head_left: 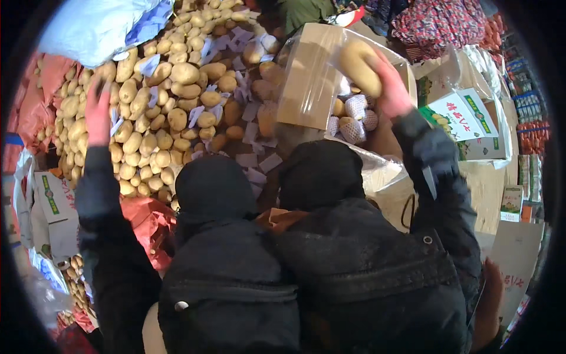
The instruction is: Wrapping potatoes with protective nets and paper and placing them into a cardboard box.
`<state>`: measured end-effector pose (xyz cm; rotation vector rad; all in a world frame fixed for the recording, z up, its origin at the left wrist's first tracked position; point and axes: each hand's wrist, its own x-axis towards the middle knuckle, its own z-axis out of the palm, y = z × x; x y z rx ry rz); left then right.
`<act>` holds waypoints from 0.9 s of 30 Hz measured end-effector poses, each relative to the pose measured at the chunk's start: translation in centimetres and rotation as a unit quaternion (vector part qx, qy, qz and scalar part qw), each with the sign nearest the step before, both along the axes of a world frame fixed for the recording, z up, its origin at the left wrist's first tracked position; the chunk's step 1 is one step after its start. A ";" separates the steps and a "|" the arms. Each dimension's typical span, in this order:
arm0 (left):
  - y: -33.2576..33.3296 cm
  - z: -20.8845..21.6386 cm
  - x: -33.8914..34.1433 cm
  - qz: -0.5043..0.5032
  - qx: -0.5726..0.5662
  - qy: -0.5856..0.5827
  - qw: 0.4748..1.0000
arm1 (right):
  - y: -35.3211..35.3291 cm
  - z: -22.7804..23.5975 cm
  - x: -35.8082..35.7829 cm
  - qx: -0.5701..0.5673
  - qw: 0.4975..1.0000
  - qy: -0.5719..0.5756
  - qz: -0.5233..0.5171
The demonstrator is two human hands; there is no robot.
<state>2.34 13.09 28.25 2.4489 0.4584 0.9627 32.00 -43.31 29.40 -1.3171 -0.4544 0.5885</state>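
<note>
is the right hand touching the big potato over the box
Touching: the head view shows the right hand wrapped around the big potato, fingers on its skin, above the cardboard box.

I wear a dark, near-black padded jacket, its long sleeves [100, 200] ending at the wrists and leaving my hands bare. My left hand [98, 115] and right hand [392, 88] carry no gloves. Black trousers cover both knees [215, 189]; a small metal snap [181, 305] shows on the fabric.
</note>
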 end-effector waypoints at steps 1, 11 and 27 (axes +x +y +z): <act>-1.9 -0.4 -3.1 0.029 -0.091 -0.001 0.995 | -3.3 -1.1 -0.9 0.014 0.998 0.015 -0.052; -10.3 -0.4 -18.1 0.057 -0.524 -0.400 0.750 | -15.7 -7.6 -8.8 0.250 0.873 0.221 -0.355; -21.8 9.7 3.6 -0.231 -0.149 -0.185 0.944 | -6.0 -4.1 -11.0 0.174 0.927 0.259 -0.206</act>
